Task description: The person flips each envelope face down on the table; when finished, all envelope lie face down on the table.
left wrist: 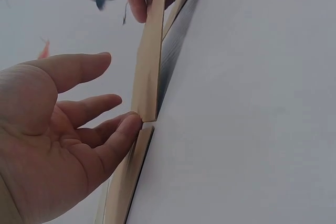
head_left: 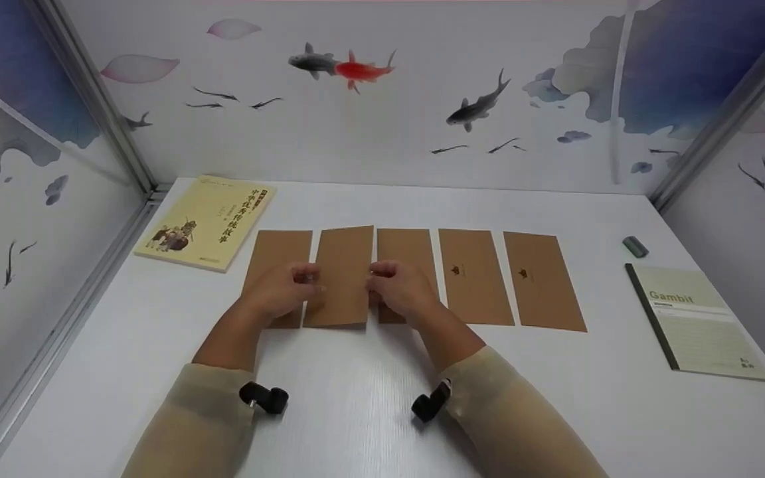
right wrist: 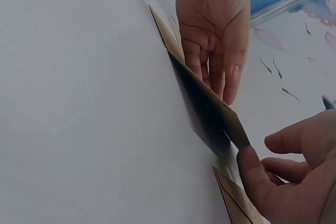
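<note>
Five flat brown kraft-paper rectangles lie in a row; whether they are cards or booklets I cannot tell. The second rectangle (head_left: pixel 339 277) from the left sits between my hands, its edge tilted up off the table (right wrist: pixel 105 129) in the right wrist view. At its left side my left hand (head_left: pixel 281 291) touches the edge with its fingertips, thumb (left wrist: pixel 86 69) apart. From the other side my right hand (head_left: pixel 406 287) touches the raised edge with a finger (right wrist: pixel 249 163), while its thumb stays clear. The leftmost rectangle (head_left: pixel 283 245) and the middle one (head_left: pixel 402 244) are partly covered by my hands.
Two rectangles farther right, the fourth (head_left: pixel 479 292) and the fifth (head_left: pixel 545 299), carry small crown prints. A yellow book (head_left: pixel 206 222) lies at the back left. On the right are a pale notebook (head_left: pixel 701 325) and a small dark grey-green block (head_left: pixel 635 247). Printed walls (head_left: pixel 382 153) enclose the table.
</note>
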### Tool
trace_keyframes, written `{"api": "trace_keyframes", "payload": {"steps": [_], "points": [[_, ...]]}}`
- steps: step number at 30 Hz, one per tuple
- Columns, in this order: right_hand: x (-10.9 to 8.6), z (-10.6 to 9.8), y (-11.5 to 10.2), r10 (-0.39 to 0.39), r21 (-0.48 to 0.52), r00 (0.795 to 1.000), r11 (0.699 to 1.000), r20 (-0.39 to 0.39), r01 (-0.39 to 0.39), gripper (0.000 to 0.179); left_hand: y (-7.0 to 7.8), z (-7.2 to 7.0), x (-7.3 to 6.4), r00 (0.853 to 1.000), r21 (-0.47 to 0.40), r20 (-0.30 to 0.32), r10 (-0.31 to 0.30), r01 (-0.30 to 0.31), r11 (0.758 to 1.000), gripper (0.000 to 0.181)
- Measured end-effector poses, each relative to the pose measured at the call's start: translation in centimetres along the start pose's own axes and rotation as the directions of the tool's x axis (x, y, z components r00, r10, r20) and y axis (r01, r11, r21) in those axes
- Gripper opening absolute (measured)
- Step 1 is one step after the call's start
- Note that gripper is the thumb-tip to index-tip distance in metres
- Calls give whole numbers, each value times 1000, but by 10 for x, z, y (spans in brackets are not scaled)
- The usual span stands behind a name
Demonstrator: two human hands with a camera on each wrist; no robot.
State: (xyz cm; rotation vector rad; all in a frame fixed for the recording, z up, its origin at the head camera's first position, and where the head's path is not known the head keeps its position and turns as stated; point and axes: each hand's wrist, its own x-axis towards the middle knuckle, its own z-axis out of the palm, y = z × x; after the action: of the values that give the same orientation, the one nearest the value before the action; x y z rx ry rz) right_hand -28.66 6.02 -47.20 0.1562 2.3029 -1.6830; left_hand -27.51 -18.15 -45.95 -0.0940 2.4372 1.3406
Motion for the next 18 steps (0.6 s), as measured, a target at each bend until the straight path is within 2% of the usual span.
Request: {"api": "trace_keyframes", "payload": {"steps": [10, 14, 18], "points": [[1, -13, -8, 30, -15, 999, 999, 21, -30, 36, 2, 0, 0, 1000, -33, 1, 5, -5, 999, 56], [-1, -26, -10, 8, -44, 1000, 999, 20, -7, 38, 5, 2, -1, 999, -56, -8, 47, -47, 997, 58], [-4, -41, -8, -57, 20, 998, 998, 38, 57, 41, 13, 12, -2, 993, -155, 15, 115, -111, 982, 60]]}}
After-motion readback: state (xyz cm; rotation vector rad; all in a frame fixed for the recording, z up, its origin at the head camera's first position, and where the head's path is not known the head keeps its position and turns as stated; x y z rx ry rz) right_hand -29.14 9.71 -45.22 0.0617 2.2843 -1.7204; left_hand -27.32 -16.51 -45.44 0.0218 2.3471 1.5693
